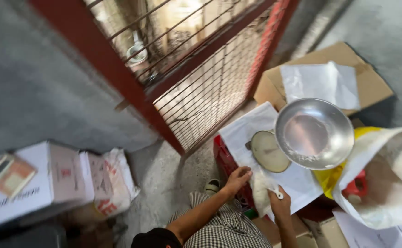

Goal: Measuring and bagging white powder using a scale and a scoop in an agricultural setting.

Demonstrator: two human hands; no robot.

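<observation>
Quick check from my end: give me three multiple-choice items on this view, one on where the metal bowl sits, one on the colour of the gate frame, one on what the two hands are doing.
1. Where is the metal bowl?
A. on the scale, right of its dial
B. on the grey floor by the white box
C. inside the gate

2. What colour is the gate frame?
A. blue
B. red
C. green

3. What state are the left hand and right hand in?
A. both hanging free
B. both on a small white bag
C. both gripping the bowl

Answers: 1 A, the bowl stands beside the round dial. 2 B, the bars are framed in red. 3 B, both hands close on the bag below the scale.
</observation>
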